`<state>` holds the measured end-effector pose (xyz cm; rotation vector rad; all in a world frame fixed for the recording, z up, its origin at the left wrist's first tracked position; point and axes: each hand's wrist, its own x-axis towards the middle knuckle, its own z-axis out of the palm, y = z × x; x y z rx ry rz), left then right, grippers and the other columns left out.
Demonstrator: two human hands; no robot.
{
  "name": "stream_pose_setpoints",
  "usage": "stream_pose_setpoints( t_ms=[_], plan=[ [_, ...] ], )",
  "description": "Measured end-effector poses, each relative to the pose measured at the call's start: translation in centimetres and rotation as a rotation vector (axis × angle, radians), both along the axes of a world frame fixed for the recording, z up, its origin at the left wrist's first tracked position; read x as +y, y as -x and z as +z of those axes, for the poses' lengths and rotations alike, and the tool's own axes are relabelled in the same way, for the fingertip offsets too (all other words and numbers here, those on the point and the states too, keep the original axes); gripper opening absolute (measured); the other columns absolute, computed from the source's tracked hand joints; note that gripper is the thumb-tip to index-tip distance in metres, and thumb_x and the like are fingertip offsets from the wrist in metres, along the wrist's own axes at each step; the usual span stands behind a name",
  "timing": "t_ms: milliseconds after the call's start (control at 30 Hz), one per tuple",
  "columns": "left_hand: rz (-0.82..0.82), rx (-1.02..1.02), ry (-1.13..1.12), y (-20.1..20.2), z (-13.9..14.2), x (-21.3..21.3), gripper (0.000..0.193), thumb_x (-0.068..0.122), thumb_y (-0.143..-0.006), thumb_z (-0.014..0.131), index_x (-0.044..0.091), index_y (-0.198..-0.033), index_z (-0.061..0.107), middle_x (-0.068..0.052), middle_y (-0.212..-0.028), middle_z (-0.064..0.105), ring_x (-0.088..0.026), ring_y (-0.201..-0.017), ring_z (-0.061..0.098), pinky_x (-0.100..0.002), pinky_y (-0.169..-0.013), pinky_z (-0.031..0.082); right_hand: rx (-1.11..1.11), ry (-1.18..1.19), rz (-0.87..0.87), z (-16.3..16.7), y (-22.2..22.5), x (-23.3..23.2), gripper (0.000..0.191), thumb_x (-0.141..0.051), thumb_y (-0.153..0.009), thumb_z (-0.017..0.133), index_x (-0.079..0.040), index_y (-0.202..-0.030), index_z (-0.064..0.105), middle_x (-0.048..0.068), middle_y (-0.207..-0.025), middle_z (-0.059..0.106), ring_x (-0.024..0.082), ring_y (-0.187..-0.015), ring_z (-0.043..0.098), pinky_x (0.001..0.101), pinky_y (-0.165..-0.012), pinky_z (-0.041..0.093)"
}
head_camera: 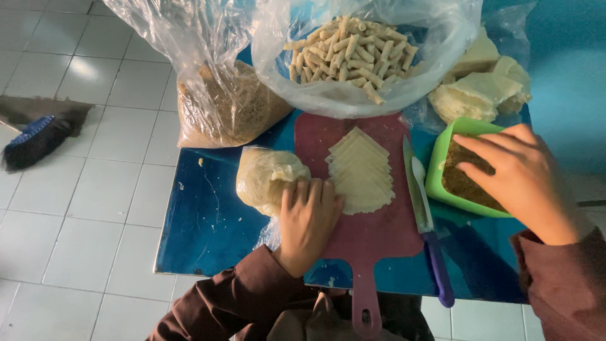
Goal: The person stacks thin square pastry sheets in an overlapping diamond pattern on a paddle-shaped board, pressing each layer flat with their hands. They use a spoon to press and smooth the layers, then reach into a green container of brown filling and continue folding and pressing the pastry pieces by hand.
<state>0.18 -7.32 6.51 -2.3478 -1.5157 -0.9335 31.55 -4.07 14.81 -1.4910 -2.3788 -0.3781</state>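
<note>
Wrapper stack [361, 169]: pale thin sheets, fanned in a pile, lying on upper half of dark-red cutting board [372, 233], board flat on blue table [208, 221], handle pointing toward wearer. Left hand [309, 218] laid palm down at stack's lower left corner, fingers [314, 192] nearly straight and close together, tips touching sheet edge and bagged dough lump [268, 178] just beside board; nothing gripped. Right hand [521, 173] over green square container [451, 173] at right of board, fingers [483, 151] loosely bent and reaching down into brown crumbly filling [464, 183]; could not tell whether any filling pinched. Between board and container: knife [426, 233] with blue-purple handle, blade parallel to board edge, white spoon [420, 180] resting on blade. Beyond board: open clear bag of small pale rolled tubes [350, 50], touching board's far edge. Left of that: clear bag of brown crumbs [227, 107], overhanging table corner. Far right: more pale folded sheets [483, 91] in plastic. On white tiled floor [82, 208] at left, well apart from table: dark brush [35, 142] with blue back. Both sleeves dark brown.
</note>
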Motion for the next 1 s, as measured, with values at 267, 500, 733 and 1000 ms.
stream_pose_setpoints(
  t_ms=[267, 500, 733, 1000],
  plan=[
    [-0.042, 0.019, 0.043, 0.2, -0.1, 0.1, 0.021, 0.025, -0.092, 0.070, 0.007, -0.099, 0.061, -0.009, -0.096, 0.059, -0.027, -0.100, 0.059, -0.041, -0.093, 0.045, 0.023, 0.103, -0.037, -3.6, -0.1, 0.7, 0.015, -0.016, -0.086, 0.077, -0.009, -0.100, 0.074, 0.003, -0.095, 0.073, 0.027, -0.103, 0.062, 0.0404, -0.090, 0.048],
    [-0.146, -0.117, 0.122, 0.3, -0.2, 0.4, 0.031, 0.023, -0.093, 0.069, 0.005, -0.116, 0.057, -0.007, -0.099, 0.063, -0.027, -0.097, 0.062, -0.044, -0.092, 0.046, 0.065, 0.066, -0.060, -4.4, -2.1, 1.1, 0.009, -0.016, -0.093, 0.078, -0.011, -0.099, 0.073, 0.003, -0.094, 0.073, 0.023, -0.096, 0.065, 0.0332, -0.089, 0.050],
    [-0.127, -0.125, 0.139, 0.0, 0.1, 0.4, 0.028, 0.018, -0.094, 0.067, 0.005, -0.116, 0.057, -0.006, -0.094, 0.064, -0.024, -0.091, 0.064, -0.041, -0.085, 0.048, 0.072, 0.001, -0.074, 1.2, -0.8, -0.2, 0.006, -0.013, -0.093, 0.080, -0.009, -0.095, 0.075, 0.003, -0.095, 0.075, 0.023, -0.089, 0.066, 0.0329, -0.085, 0.049],
    [-0.182, -0.179, 0.190, 0.3, 0.5, 0.3, 0.019, 0.015, -0.097, 0.065, 0.006, -0.112, 0.057, -0.005, -0.092, 0.065, -0.022, -0.085, 0.068, -0.038, -0.075, 0.050, 0.323, 0.209, 0.314, -2.2, 10.1, -0.4, 0.015, -0.009, -0.077, 0.080, -0.005, -0.089, 0.073, 0.005, -0.087, 0.072, 0.027, -0.090, 0.064, 0.0393, -0.080, 0.049]
  ],
)
